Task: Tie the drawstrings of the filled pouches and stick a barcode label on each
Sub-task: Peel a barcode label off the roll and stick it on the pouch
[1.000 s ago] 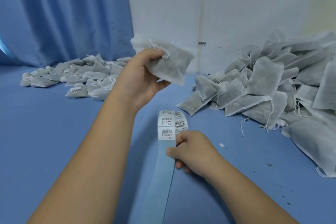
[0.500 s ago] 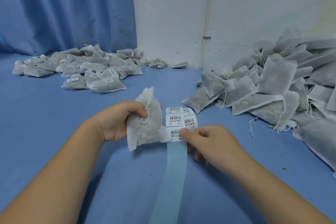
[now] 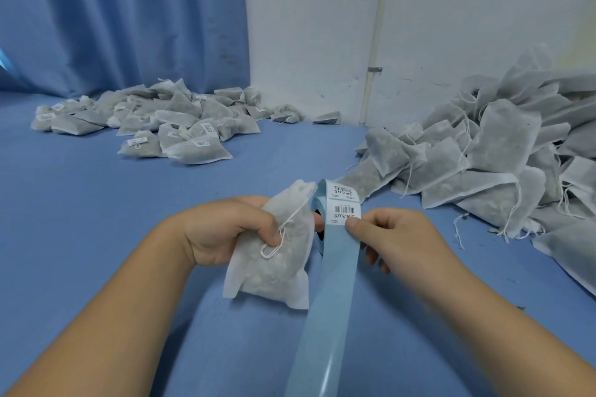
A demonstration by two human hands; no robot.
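My left hand point(image 3: 232, 232) grips a filled white pouch point(image 3: 277, 255) with its drawstring tied in a loop, held upright just above the blue table. Right beside it is a roll of barcode labels point(image 3: 342, 203), whose pale blue backing strip point(image 3: 329, 316) trails down toward me. My right hand point(image 3: 390, 235) holds the roll, thumb and forefinger pinching the lower edge of the nearest label point(image 3: 343, 214). A fingertip of my left hand shows at the roll's core.
A pile of labelled pouches point(image 3: 154, 126) lies at the back left near the blue curtain point(image 3: 122, 16). A larger heap of pouches with loose strings point(image 3: 490, 151) fills the right side against the white wall. The blue table point(image 3: 96, 219) spreads between them.
My left hand has brought the pouch down from in front of the wall to beside the label roll. My right hand has turned the roll and now pinches a label's edge.
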